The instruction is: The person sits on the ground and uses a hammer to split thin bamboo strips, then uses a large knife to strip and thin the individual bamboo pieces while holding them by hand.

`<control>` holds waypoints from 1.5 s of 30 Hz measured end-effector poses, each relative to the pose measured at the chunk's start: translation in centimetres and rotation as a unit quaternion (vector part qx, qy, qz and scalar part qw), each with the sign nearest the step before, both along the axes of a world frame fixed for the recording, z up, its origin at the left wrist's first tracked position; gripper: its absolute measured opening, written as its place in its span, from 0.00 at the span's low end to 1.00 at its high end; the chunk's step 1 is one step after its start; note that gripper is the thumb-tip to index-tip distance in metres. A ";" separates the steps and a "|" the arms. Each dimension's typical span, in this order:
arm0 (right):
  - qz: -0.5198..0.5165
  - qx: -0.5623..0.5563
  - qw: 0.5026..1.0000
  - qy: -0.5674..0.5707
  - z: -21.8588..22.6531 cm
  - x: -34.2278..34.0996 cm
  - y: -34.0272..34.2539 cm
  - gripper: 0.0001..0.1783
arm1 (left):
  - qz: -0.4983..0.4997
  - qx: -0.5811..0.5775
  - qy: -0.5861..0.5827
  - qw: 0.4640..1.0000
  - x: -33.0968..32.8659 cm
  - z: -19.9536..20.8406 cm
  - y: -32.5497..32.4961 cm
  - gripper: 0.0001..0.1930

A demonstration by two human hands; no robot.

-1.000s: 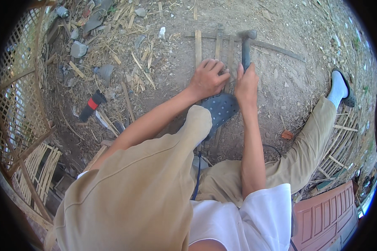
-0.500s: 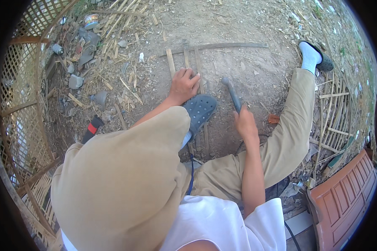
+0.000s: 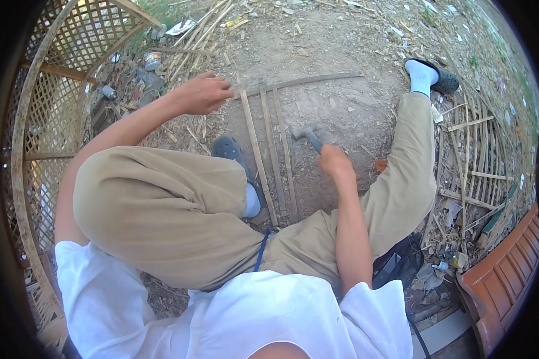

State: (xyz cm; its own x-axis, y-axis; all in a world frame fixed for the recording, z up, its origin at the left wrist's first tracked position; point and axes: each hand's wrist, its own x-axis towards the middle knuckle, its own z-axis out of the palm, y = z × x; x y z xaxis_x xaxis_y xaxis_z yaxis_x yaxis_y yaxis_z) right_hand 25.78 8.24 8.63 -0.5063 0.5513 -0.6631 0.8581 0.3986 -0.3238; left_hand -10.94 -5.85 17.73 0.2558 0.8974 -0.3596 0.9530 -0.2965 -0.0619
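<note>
My right hand (image 3: 335, 161) grips a hammer (image 3: 309, 137) by its handle; the head hangs just above the dirt, right of the wooden strips. My left hand (image 3: 206, 93) hovers near the left end of a thin cross strip (image 3: 323, 78). Its fingers are curled, and whatever they may pinch cannot be made out. Three long narrow strips lie side by side on the ground, running toward me: a paler left strip (image 3: 259, 155), a grey middle strip (image 3: 272, 149) and a right strip (image 3: 285, 152). Their far ends meet or lie close to the cross strip.
My left clog (image 3: 227, 149) rests beside the left strip; my right clog (image 3: 445, 81) is stretched out far right. A slatted wooden frame (image 3: 479, 149) lies at right, near a brown panel (image 3: 506, 275). Lattice panels (image 3: 54, 113) stand at left. Scrap sticks (image 3: 200, 36) and a can (image 3: 153, 60) litter the back left.
My left hand has lifted off the strips and moved left. My left foot has shifted left, uncovering the strips. The hammer has turned and dropped slightly, and the view has shifted.
</note>
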 end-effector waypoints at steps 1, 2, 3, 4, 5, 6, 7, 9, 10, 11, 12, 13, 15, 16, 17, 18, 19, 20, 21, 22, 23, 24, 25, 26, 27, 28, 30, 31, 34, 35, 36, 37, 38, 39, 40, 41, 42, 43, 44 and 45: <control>0.007 0.001 1.000 0.006 0.1 0.2 0.0 0.15 | -0.002 -0.045 0.024 0.999 -1.0 2.6 1.1 0.11; 0.012 0.003 1.000 0.010 0.2 0.3 0.1 0.15 | -0.009 -0.045 0.029 0.999 -1.7 4.7 2.3 0.11; 0.008 0.000 1.000 0.016 0.3 0.2 0.1 0.15 | 0.017 -0.076 0.044 0.996 -2.5 6.4 3.2 0.11; 0.020 -0.005 1.000 0.015 0.4 0.2 0.3 0.15 | 0.041 -0.105 0.057 0.992 -2.9 7.4 4.4 0.11; 0.034 -0.012 0.999 0.013 0.4 0.2 0.4 0.15 | 0.037 -0.107 0.062 0.992 -3.0 7.5 5.7 0.11; 0.028 -0.013 0.999 0.016 0.1 0.2 0.5 0.15 | 0.042 -0.123 0.050 0.990 -2.9 7.3 7.2 0.10; 0.028 -0.010 0.999 0.016 -0.2 0.4 0.5 0.15 | 0.047 -0.138 0.037 0.989 -2.9 7.1 8.8 0.10; 0.026 -0.007 0.999 0.025 -0.2 -0.3 0.5 0.15 | 0.058 -0.161 0.004 0.985 -3.9 3.8 11.1 0.10; 0.027 -0.024 0.999 0.028 0.4 -0.3 0.4 0.16 | 0.065 -0.169 -0.037 0.983 -3.2 2.1 12.5 0.11; 0.030 -0.041 0.998 0.029 0.7 -0.2 0.4 0.17 | 0.073 -0.177 -0.079 0.978 -2.5 0.3 13.7 0.11; 0.029 -0.041 0.998 0.025 0.1 0.1 0.7 0.17 | 0.083 -0.161 -0.113 0.977 -2.0 -1.9 15.1 0.14; 0.013 -0.039 0.999 0.030 -1.2 0.5 0.8 0.18 | 0.092 -0.147 -0.151 0.973 -1.4 -4.3 16.3 0.16; 0.000 -0.040 0.999 0.032 -1.8 1.0 1.0 0.18 | 0.099 -0.142 -0.173 0.970 -0.6 -7.7 17.3 0.19; 0.008 -0.039 0.999 0.020 -1.7 0.9 1.0 0.19 | 0.109 -0.133 -0.189 0.967 -0.6 -8.8 17.5 0.23; 0.014 -0.037 0.999 0.005 -1.6 0.9 1.3 0.19 | 0.110 -0.133 -0.191 0.966 -0.5 -10.0 18.0 0.23; 0.016 -0.037 0.999 0.006 -1.5 0.8 1.6 0.19 | 0.100 -0.124 -0.169 0.973 -0.8 -11.1 18.4 0.26; 0.022 -0.049 0.999 0.001 -1.5 0.8 2.0 0.19 | 0.091 -0.115 -0.147 0.978 -1.1 -12.1 18.6 0.29; 0.027 -0.063 0.998 -0.004 -1.5 0.5 2.1 0.19 | 0.108 -0.137 -0.163 0.971 -1.9 -13.4 18.8 0.32; 0.028 -0.059 0.998 -0.006 -1.6 0.6 2.4 0.19 | 0.108 -0.133 -0.166 0.971 -2.2 -14.2 19.0 0.32; 0.037 -0.056 0.998 0.000 -1.9 0.6 2.4 0.19 | 0.143 -0.152 -0.164 0.964 -2.4 -15.0 19.1 0.33; 0.044 -0.056 0.997 0.005 -1.4 0.6 2.5 0.19 | 0.177 -0.173 -0.162 0.955 -2.3 -15.6 19.3 0.33; 0.045 -0.056 0.997 0.002 -1.0 0.7 2.5 0.19 | 0.178 -0.173 -0.165 0.954 -2.1 -16.1 19.3 0.33; 0.051 -0.049 0.997 0.001 -0.5 0.7 2.6 0.18 | 0.207 -0.207 -0.180 0.939 -1.9 -16.7 19.2 0.32; 0.056 -0.043 0.998 0.002 0.3 0.6 2.6 0.17 | 0.234 -0.241 -0.194 0.922 -1.7 -17.2 19.0 0.32; 0.058 -0.044 0.997 0.001 0.6 0.6 2.6 0.17 | 0.237 -0.241 -0.196 0.921 -1.5 -17.7 18.8 0.32; 0.057 -0.048 0.997 -0.004 0.7 0.5 2.6 0.16 | 0.228 -0.238 -0.177 0.928 -1.2 -18.3 18.5 0.31; 0.058 -0.048 0.997 -0.005 0.9 0.5 2.8 0.16 | 0.221 -0.228 -0.155 0.935 -1.0 -18.6 18.2 0.30; 0.058 -0.050 0.997 -0.004 0.7 0.7 2.6 0.16 | 0.210 -0.223 -0.154 0.939 -0.9 -18.8 18.0 0.28; 0.063 -0.040 0.997 0.002 0.2 1.2 2.8 0.16 | 0.186 -0.228 -0.179 0.939 -1.6 -17.8 19.0 0.24; 0.064 -0.036 0.997 0.005 0.0 1.4 3.0 0.17 | 0.171 -0.246 -0.206 0.932 -1.9 -17.4 19.5 0.22; 0.071 -0.036 0.997 0.012 0.1 0.8 2.7 0.17 | 0.180 -0.243 -0.200 0.932 -3.7 -17.3 18.9 0.22; 0.076 -0.040 0.996 0.020 0.2 0.1 2.3 0.17 | 0.144 -0.224 -0.216 0.939 -5.7 -17.1 18.0 0.18; 0.072 -0.042 0.996 0.018 0.2 0.2 2.3 0.16 | 0.097 -0.204 -0.239 0.944 -5.7 -16.5 18.2 0.15; 0.072 -0.039 0.997 0.017 0.4 0.4 2.4 0.16 | 0.095 -0.201 -0.240 0.945 -5.7 -16.0 18.2 0.15; 0.072 -0.041 0.996 0.015 0.5 0.4 2.5 0.16 | 0.141 -0.258 -0.307 0.905 -6.0 -15.1 18.3 0.13; 0.072 -0.043 0.996 0.014 0.7 0.5 2.6 0.16 | 0.184 -0.311 -0.371 0.855 -6.1 -14.2 18.4 0.12; 0.072 -0.041 0.996 0.015 0.8 0.7 2.7 0.16 | 0.183 -0.309 -0.370 0.857 -6.0 -13.3 18.4 0.12; 0.070 -0.038 0.997 0.013 0.7 0.8 2.9 0.16 | 0.177 -0.315 -0.371 0.855 -5.9 -12.4 18.3 0.11; 0.070 -0.037 0.997 0.012 0.6 0.8 2.8 0.16 | 0.173 -0.321 -0.372 0.853 -6.2 -11.9 18.0 0.11; 0.070 -0.036 0.997 0.014 0.6 0.7 2.7 0.16 | 0.173 -0.320 -0.370 0.855 -6.4 -11.4 17.5 0.11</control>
